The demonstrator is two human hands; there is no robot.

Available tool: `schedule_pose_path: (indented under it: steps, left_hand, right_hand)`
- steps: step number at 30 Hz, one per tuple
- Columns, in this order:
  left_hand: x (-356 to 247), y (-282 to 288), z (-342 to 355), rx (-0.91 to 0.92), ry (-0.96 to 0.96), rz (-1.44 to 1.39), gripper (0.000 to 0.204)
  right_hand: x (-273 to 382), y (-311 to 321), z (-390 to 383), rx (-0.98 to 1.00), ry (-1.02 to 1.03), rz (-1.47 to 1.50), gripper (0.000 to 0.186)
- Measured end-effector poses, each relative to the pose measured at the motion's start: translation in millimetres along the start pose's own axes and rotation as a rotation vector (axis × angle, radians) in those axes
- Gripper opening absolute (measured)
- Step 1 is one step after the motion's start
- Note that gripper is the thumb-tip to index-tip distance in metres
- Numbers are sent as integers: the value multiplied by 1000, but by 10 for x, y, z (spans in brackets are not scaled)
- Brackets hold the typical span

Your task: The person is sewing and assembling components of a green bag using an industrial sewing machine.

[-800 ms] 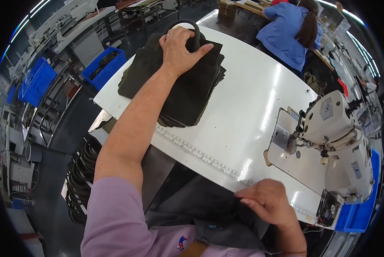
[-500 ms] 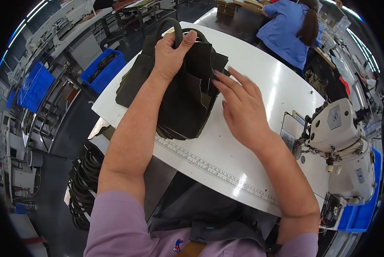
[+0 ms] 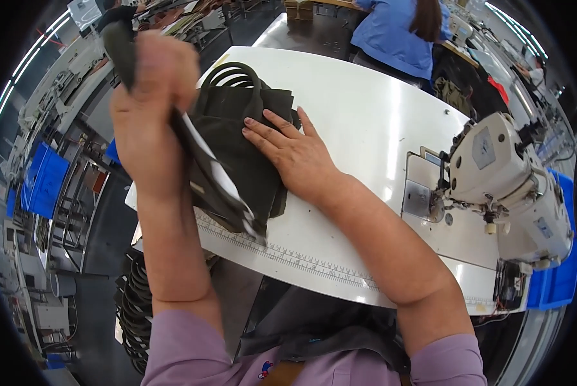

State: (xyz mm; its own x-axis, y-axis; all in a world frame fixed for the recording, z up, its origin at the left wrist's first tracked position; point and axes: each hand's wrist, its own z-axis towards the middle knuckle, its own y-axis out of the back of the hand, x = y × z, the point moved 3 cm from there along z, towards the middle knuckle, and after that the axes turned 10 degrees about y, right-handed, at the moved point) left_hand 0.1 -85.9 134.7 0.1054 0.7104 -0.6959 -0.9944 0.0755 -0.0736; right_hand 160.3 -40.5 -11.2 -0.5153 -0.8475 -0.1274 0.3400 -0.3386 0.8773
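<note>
Head view: grips a dark olive fabric panel [image 3: 221,177] in the left hand [image 3: 150,116], raised over the left part of a white desk [image 3: 359,122]. Has the left fingers curled closed around the upper part of that panel, near a dark strap handle [image 3: 120,55] sticking up past the knuckles. Shows the panel tilted and nearly edge-on, slanting from the fist down to the right, with a white strip along its length and a lower end near the printed ruler [image 3: 314,262] of the near edge. Blurs at the left fist, so cannot tell exactly how the fingertips sit. Cannot tell, either, whether the held panel touches the stack below.

Rests the right hand [image 3: 295,151] open and palm down, with spread fingers, on the right side of a stack of dark panels [image 3: 237,154] lying on the left of the desk. Reveals several looped handles [image 3: 255,90] at the far end of that stack.

Includes a white sewing machine [image 3: 507,186] at the right of the desk, well apart from the stack, with a blue bin [image 3: 552,283] just beyond it. Takes in a person in a blue jacket [image 3: 394,38] past the far edge, and a bundle of dark loops [image 3: 137,315] below the desk at lower left.
</note>
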Motion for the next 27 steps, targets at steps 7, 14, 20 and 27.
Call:
schedule_pose_path:
  steps: [7,14,20,27]
  left_hand:
    - [-383,-1256,-951,1001,91,751,46]
    - [-85,-1928,-1987,1224,60,412,53]
    - [-49,-2816,-2139,1299,-198,386,48]
    - [-251,-2927,-1922,873,-455,516,44]
  right_hand:
    - [-160,470,-256,19,-216,289,37]
    - [-288,1020,-1468,104,-829,1755,47]
    - [-159,1546,-1986,210,-788,870,34]
    - [-319,1711,-2802,-40,-717,806,33]
